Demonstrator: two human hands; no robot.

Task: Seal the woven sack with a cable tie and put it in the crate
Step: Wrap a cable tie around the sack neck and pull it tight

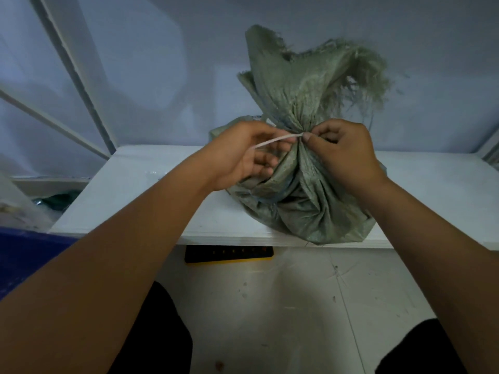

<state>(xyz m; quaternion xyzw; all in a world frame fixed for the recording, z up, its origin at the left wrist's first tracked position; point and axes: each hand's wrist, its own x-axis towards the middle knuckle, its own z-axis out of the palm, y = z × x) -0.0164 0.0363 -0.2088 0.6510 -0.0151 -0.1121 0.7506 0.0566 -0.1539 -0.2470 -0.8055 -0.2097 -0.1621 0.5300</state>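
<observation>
Green woven sack (302, 201), one, on white table (135, 201), right of centre; neck gathered, frayed mouth standing up at the far side. White tie (272, 141) round the neck, tail running left. My left hand (243, 155) pinches the tail, other fingers loosely curled. My right hand (343, 152) pinches the tie at the neck, fingers curled.

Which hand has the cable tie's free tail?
The left hand: it holds the cable tie by its tail; the right hand pinches its head at the sack.
</observation>
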